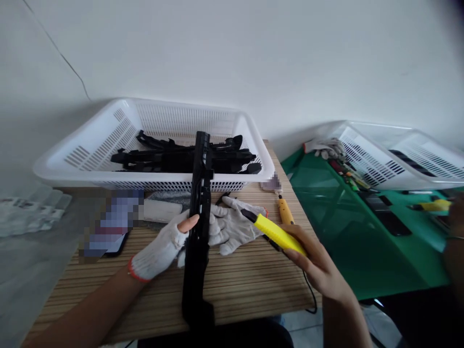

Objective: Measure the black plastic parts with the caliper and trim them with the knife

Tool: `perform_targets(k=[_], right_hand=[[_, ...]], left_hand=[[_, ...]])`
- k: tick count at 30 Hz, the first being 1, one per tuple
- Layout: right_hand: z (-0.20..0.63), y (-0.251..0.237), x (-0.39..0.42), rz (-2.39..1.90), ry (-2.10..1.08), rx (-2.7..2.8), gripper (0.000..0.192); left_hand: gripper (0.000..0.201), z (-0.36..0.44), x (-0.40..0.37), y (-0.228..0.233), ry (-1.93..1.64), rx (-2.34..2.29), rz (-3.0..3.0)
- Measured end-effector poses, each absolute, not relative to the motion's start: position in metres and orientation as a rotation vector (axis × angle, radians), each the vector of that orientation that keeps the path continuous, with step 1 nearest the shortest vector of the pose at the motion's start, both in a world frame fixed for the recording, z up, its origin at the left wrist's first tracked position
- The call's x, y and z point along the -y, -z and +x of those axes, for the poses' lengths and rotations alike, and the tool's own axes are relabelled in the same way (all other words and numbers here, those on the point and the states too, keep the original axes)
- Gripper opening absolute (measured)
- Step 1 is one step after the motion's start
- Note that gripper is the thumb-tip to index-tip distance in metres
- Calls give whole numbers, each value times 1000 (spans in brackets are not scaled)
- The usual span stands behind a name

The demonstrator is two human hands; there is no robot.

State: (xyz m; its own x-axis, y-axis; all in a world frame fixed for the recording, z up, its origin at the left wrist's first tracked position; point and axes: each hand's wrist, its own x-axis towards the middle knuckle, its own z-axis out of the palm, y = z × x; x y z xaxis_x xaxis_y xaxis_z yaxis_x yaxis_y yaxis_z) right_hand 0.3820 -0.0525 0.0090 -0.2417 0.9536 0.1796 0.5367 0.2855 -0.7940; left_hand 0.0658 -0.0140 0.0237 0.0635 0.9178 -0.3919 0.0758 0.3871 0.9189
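Observation:
My left hand (165,249), in a white knit glove with cut fingertips, grips a long black plastic part (198,212) that stands tilted upright over the wooden table (250,280). A yellow electric screwdriver (275,233) lies in my bare right hand (319,266), its black tip pointing up-left toward the part, a short way off it. Between both hands a loose white glove (234,224) lies on the table.
A white plastic basket (87,162) holding several black parts stands at the table's back. An orange-handled tool (285,211) lies beside it. To the right is a green table (326,212) with another white basket (391,154), tools and a co-worker's hand (455,232).

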Motion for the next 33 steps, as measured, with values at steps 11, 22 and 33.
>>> perform_targets(k=[11,22,33], right_hand=[[339,-32,39,-1244,-1172,1856,33],[339,-44,6,-983,-1359,2104,39],[335,-10,0,-848,-1441,2002,54]], left_hand=[[33,63,2,-18,-828,-1106,1332],[46,47,-4,2,-748,-996,1487],[55,51,5,-7,-620,-813,1417]])
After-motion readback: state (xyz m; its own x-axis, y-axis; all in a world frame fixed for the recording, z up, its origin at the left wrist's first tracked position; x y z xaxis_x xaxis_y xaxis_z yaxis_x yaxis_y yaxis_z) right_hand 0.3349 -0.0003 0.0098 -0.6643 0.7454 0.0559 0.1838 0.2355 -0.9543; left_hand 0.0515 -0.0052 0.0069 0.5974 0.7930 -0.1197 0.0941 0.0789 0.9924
